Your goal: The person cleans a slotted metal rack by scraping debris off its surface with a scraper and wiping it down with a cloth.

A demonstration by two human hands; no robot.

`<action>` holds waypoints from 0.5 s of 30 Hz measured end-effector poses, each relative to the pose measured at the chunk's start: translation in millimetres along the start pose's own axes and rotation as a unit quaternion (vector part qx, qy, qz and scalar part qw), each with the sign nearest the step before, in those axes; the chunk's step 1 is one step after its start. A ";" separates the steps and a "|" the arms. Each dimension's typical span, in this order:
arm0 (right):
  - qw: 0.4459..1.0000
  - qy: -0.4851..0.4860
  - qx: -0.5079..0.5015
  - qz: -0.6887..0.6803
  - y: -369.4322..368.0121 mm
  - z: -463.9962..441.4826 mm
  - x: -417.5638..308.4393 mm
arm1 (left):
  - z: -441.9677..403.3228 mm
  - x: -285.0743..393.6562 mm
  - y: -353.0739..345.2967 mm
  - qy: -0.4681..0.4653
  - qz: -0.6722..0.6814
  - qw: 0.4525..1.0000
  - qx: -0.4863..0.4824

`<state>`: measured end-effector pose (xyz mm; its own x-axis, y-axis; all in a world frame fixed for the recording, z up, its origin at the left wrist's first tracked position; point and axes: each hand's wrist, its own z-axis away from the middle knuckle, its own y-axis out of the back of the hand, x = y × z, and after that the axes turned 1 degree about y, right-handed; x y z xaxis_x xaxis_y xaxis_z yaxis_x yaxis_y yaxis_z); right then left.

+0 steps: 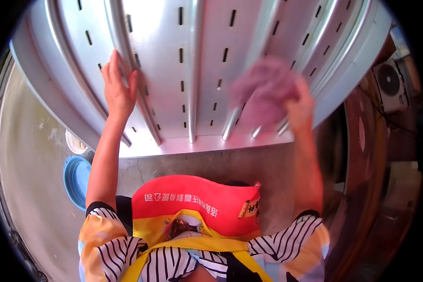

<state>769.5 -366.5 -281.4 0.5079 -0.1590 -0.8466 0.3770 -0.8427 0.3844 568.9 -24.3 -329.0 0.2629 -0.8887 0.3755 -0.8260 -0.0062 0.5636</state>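
Observation:
A large silvery metal panel (204, 66) with raised round ribs and rows of dark slots fills the upper part of the head view. My left hand (119, 87) rests on one rib at the left, fingers stretched out and holding nothing. Toward the right side, my right hand (300, 105) grips a mauve cloth (263, 89) against or just over the ribs. Both that hand and the cloth are blurred by motion. Whether the cloth touches the metal along its whole width, I cannot tell.
A blue basin (76, 181) stands on the concrete floor (37, 169) at the left, with a white container (75, 142) beside it. An air-conditioner unit (389, 84) sits at the far right. I wear a red and yellow apron (197, 202).

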 end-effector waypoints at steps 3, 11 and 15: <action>0.964 0.149 0.170 0.141 31.8 -98.8 -72.2 | -6.2 -1.8 3.0 0.000 0.014 1.000 0.008; 0.855 0.220 0.215 0.417 -47.3 -79.0 48.3 | -61.4 21.3 -21.7 -0.076 -0.100 0.974 0.189; 0.914 0.162 0.119 0.352 -79.1 106.9 192.1 | -58.8 13.2 -17.2 -0.071 -0.155 0.966 0.195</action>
<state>754.4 -385.4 -513.8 0.7769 -0.5766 -0.2530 -0.2906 -0.6847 0.6683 615.9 -8.9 -290.5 0.4803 -0.8698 0.1129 -0.8505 -0.4304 0.3024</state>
